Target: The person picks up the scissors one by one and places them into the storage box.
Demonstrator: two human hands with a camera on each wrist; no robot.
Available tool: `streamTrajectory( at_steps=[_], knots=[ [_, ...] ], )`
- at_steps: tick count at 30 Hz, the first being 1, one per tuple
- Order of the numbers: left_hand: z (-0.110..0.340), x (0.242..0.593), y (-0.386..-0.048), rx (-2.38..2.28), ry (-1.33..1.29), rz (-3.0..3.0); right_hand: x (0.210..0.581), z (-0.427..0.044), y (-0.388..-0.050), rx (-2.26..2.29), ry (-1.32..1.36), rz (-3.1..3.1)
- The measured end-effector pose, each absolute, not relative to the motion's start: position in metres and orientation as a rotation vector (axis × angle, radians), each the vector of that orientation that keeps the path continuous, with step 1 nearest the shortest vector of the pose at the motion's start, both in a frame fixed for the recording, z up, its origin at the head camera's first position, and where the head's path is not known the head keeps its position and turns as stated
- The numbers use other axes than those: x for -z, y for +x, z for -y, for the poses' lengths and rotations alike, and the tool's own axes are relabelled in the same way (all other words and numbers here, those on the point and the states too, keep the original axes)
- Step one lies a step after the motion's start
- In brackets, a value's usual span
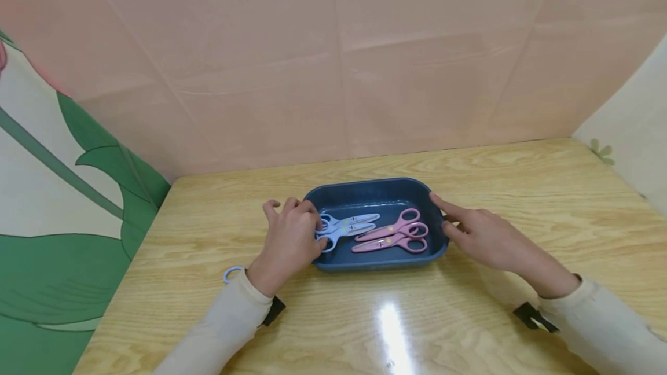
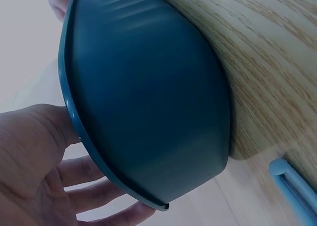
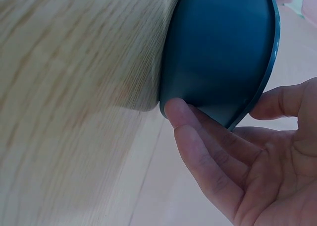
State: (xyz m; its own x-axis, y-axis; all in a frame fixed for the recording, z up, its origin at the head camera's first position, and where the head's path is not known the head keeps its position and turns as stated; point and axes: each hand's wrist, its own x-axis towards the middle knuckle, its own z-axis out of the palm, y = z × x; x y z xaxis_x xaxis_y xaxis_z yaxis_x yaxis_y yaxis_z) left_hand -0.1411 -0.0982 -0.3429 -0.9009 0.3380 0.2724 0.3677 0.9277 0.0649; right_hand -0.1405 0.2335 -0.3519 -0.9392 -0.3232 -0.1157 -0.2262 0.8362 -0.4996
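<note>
A dark blue tray [image 1: 354, 267] sits on the table, holding two pairs of light blue scissors [image 1: 359, 228] on its left and two pairs of pink scissors [image 1: 388, 242] on its right. My left hand [image 1: 292, 242] reaches over the tray's left rim, thumb and index finger at the handles of the blue scissors; the fingertips are partly hidden. In the left wrist view its fingers [image 2: 94, 194] pass behind the rim. My right hand [image 1: 484, 236] grips the tray's right end, with the thumb at the rim and fingers [image 3: 203, 161] against the outer wall.
Another blue scissors handle [image 1: 233, 274] shows on the table beside my left wrist, the remainder hidden under the sleeve. Behind the wooden table [image 1: 495, 178] hangs a pink cloth [image 1: 333, 74]. A leaf-patterned panel [image 1: 57, 271] stands at the left.
</note>
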Motion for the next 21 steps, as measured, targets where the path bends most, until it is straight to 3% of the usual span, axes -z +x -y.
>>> streamTrajectory(
  at_steps=[21],
  knots=[
    [0.0973, 0.3511, -0.1412, 0.229, -0.654, 2.879, 0.3522, -0.2338, -0.1414, 0.737, -0.421, -2.805]
  ],
)
